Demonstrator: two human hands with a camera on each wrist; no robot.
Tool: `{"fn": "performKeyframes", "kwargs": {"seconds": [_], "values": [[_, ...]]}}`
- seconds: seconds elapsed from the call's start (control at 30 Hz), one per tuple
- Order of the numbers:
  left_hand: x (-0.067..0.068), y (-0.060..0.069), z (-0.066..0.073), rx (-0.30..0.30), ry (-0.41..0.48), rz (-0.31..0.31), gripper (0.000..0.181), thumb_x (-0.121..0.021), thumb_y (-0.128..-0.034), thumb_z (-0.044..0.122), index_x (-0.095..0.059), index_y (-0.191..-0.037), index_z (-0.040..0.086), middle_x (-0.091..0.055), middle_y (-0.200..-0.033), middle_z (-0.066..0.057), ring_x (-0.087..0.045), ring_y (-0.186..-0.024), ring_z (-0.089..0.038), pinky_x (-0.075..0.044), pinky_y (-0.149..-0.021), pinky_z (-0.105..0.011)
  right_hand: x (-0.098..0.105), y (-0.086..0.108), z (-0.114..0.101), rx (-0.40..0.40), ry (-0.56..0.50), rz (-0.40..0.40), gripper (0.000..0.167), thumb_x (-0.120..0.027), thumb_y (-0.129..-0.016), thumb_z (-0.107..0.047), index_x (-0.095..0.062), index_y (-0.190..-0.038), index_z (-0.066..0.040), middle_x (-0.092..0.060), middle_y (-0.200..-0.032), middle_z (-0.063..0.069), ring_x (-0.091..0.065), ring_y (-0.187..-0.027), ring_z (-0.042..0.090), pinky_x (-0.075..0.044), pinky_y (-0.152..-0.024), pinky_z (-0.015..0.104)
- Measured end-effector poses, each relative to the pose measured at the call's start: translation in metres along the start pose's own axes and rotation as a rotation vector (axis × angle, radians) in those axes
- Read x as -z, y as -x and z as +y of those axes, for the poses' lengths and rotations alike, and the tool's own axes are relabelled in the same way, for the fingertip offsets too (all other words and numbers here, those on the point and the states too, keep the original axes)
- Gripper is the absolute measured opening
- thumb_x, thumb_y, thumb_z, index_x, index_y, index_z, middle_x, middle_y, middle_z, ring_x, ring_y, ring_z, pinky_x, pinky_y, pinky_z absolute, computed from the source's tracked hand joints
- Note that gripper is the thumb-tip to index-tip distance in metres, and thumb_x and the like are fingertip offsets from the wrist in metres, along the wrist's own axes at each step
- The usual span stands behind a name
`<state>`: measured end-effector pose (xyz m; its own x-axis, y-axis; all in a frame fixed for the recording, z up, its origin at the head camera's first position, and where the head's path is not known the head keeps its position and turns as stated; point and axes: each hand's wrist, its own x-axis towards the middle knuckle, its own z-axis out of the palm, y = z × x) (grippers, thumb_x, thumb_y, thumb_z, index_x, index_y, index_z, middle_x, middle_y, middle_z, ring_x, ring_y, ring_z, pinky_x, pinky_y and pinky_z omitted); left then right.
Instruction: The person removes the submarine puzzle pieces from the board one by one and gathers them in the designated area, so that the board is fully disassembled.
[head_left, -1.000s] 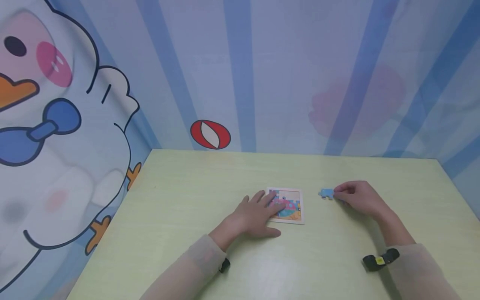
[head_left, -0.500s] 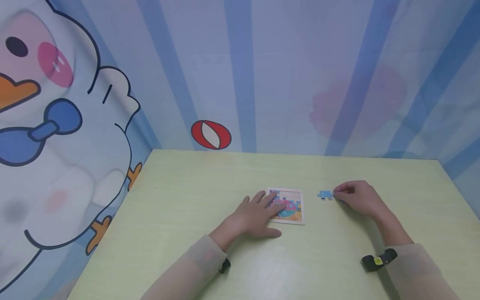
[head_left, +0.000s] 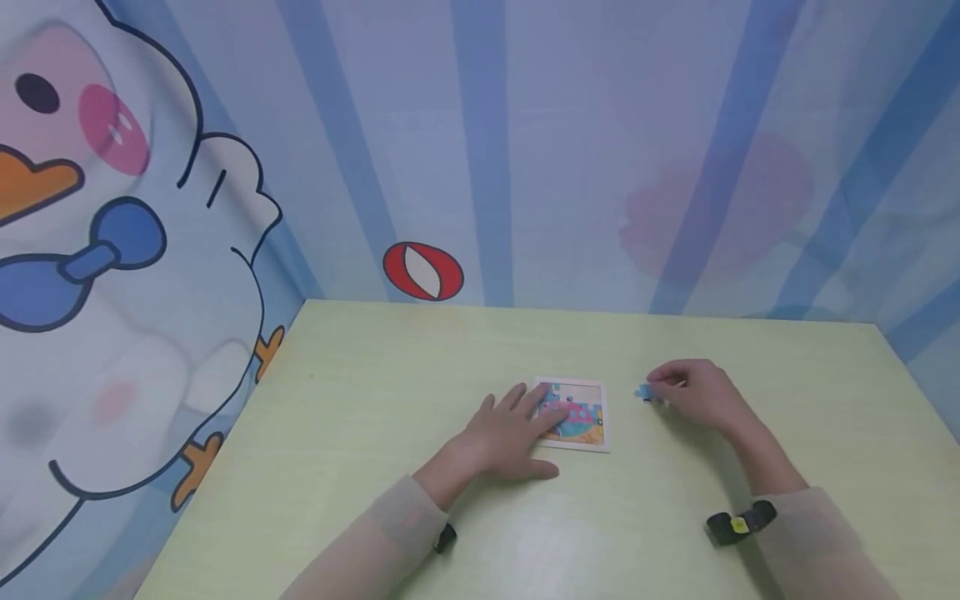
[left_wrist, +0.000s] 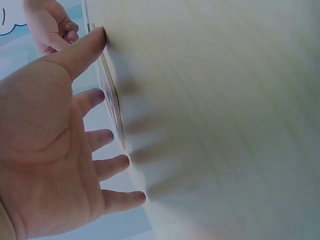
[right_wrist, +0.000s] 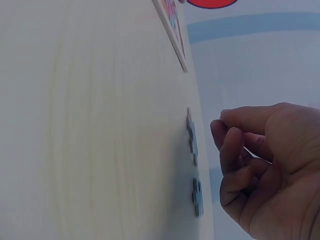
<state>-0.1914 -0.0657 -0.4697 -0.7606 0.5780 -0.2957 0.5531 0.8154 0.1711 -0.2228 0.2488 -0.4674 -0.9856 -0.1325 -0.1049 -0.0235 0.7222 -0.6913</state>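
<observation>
A square tray puzzle point(head_left: 606, 425) with a pale frame and a partly filled pink, blue and orange picture lies near the table's middle. My left hand point(head_left: 510, 433) rests on its left side with straight, spread fingers. To its right, my right hand point(head_left: 693, 396) hovers over a blue jigsaw piece point(head_left: 642, 392), partly covering it in the head view. In the right wrist view, two pieces lie on the table: a longer piece point(right_wrist: 192, 137) and a shorter piece point(right_wrist: 198, 197). The curled fingers point(right_wrist: 232, 150) stand apart from both; thumb and forefinger meet with nothing visible between them.
The pale yellow-green table point(head_left: 390, 383) meets a blue striped backdrop point(head_left: 570, 167) at its far edge. A printed cartoon bird point(head_left: 135, 333) covers the wall on the left. Black bands point(head_left: 742, 523) circle both wrists.
My right hand has shifted left, and its fingertips now cover part of the blue jigsaw piece in the head view. The left hand stays on the puzzle.
</observation>
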Motion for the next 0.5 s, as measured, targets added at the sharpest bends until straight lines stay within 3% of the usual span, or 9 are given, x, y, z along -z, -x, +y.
{"fn": "performKeyframes", "kwargs": {"seconds": [0.27,0.5], "values": [[0.000,0.010,-0.006,0.039,0.017,-0.003,0.087,-0.065,-0.0936,0.064,-0.024,-0.166,0.037,-0.010,-0.174,-0.003,-0.012,-0.158,-0.035,-0.022,-0.120,-0.064,-0.024,-0.010,-0.020,0.087,-0.005,-0.038,0.023,-0.070,-0.099,-0.022,-0.077,-0.112,-0.004,-0.072,-0.098,0.007,-0.062,-0.082,0.019,-0.051,-0.069,0.035],[-0.001,0.011,-0.009,0.031,0.000,-0.003,0.087,-0.062,-0.0938,0.068,-0.022,-0.166,0.039,-0.012,-0.174,-0.004,-0.013,-0.158,-0.033,-0.024,-0.119,-0.063,-0.049,-0.017,-0.041,0.131,-0.005,-0.096,0.021,-0.071,-0.098,-0.025,-0.078,-0.110,-0.009,-0.072,-0.098,0.003,-0.064,-0.089,0.022,-0.052,-0.077,0.039]]}}
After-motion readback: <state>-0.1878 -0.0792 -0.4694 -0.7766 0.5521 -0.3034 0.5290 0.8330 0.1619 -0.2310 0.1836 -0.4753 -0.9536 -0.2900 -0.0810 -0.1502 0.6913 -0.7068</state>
